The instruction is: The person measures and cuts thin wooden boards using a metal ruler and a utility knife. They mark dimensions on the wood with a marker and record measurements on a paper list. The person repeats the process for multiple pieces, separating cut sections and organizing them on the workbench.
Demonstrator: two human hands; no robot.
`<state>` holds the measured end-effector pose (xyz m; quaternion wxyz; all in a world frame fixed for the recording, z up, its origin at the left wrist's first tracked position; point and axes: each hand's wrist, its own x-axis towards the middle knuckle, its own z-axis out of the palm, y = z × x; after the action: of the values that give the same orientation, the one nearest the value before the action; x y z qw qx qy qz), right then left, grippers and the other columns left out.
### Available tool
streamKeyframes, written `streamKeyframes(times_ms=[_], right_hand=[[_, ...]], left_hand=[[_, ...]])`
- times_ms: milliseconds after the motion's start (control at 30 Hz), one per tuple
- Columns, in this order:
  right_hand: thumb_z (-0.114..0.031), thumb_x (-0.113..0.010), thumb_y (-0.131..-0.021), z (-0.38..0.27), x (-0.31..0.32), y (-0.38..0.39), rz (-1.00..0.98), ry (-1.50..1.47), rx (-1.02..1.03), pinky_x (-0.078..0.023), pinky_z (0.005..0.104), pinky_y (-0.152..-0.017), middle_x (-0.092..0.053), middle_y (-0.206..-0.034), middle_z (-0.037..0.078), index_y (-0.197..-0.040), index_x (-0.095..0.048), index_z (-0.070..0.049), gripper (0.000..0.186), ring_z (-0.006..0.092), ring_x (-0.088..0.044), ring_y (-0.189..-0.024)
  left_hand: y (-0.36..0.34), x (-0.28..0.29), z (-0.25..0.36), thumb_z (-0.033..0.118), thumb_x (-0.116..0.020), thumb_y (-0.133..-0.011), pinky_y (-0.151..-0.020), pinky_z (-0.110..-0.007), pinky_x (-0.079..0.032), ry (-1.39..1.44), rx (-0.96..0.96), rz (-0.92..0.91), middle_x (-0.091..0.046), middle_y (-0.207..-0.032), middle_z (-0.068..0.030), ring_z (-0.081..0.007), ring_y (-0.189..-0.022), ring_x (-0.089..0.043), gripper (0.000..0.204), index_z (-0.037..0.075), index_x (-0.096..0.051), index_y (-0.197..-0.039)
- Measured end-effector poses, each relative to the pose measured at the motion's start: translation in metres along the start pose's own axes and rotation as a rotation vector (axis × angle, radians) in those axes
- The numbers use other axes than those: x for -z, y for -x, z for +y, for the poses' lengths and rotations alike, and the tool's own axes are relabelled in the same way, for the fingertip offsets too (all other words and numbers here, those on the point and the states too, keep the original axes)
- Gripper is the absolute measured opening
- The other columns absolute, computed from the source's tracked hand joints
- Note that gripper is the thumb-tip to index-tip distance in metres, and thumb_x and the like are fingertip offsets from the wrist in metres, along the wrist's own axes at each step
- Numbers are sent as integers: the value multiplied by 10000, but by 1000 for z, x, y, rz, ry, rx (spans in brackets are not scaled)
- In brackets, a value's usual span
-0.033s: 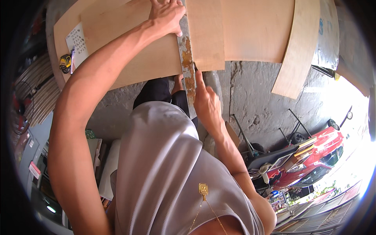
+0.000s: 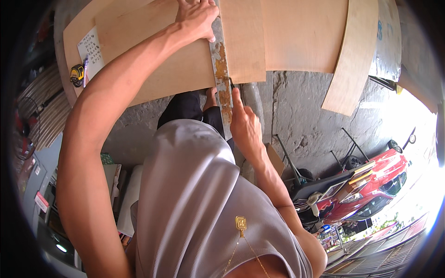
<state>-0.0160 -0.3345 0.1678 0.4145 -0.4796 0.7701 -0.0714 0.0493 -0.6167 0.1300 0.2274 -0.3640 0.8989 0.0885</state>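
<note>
A long metal straightedge (image 2: 222, 69), with patches of worn brown coating, lies across a thin plywood sheet (image 2: 162, 76) and sticks out past its near edge toward me. My left hand (image 2: 197, 21) presses down on the straightedge at the far end, fingers spread; some fingertips are cut off by the frame's top. My right hand (image 2: 245, 125) grips a slim knife (image 2: 232, 85), its index finger stretched along it. The knife's dark tip sits against the straightedge's right side, near the sheet's near edge. Most of its handle is hidden in the hand.
On the sheet's left lie a handwritten paper (image 2: 90, 48), a pen (image 2: 85, 69) and a yellow-black tape measure (image 2: 77, 74). A loose plywood strip (image 2: 350, 65) overhangs at right. Below is rough concrete floor (image 2: 301, 106). A cart (image 2: 320, 185) and a red car (image 2: 380, 185) stand right.
My right hand has drawn the knife slightly toward me along the straightedge. The left hand and the straightedge have stayed in place.
</note>
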Motion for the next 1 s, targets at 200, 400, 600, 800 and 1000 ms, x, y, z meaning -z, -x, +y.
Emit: streamKeyframes(times_ms=[200,400,600,800,1000], right_hand=[[-29,-572,-888,32,-23,30,174,-197,-24,-520,464,-661,-654,-899,264,-1433,-442,-95,563,432,-648,-779],[-122,-597,-950,11,-67,-2,307,-785,-153,-473,252,-696,-707,-990,150,-1473,-409,-121,555,85,-583,-789],[-230,-566,-986,58,-23,-3,578,-669,-175,-522,286,-716,-654,-1208,201,-1475,-368,-38,562,139,-621,-853],[-119,-571,-956,71,39,-40,839,-188,-66,-524,338,-654,-663,-1018,182,-1365,-443,35,455,221,-653,-758],[-174,-508,-981,-23,56,-137,447,-1059,-40,-432,267,-434,-538,-691,62,-1240,-332,-29,345,124,-550,-533]], left_hand=[[-11,-33,-15,451,-879,-499,-1064,-774,-119,9,14,190,-482,-1359,-205,-367,-1304,-416,986,-24,-527,-1288],[15,0,-12,479,-872,-510,-1088,-712,-176,179,-10,167,-436,-1437,-194,-388,-1323,-388,1012,13,-514,-1335],[10,-52,-50,509,-784,-716,-1084,-495,-320,422,-70,698,-481,-1388,-215,-397,-1278,-426,803,11,-557,-1305],[-48,-50,-81,351,-691,-850,-1041,-477,-366,300,34,950,-518,-1313,-194,-380,-1226,-456,529,8,-591,-1241],[-73,-69,-88,420,-685,-836,-1037,-575,-319,320,51,948,-504,-1354,-148,-336,-1245,-453,558,118,-581,-1293]])
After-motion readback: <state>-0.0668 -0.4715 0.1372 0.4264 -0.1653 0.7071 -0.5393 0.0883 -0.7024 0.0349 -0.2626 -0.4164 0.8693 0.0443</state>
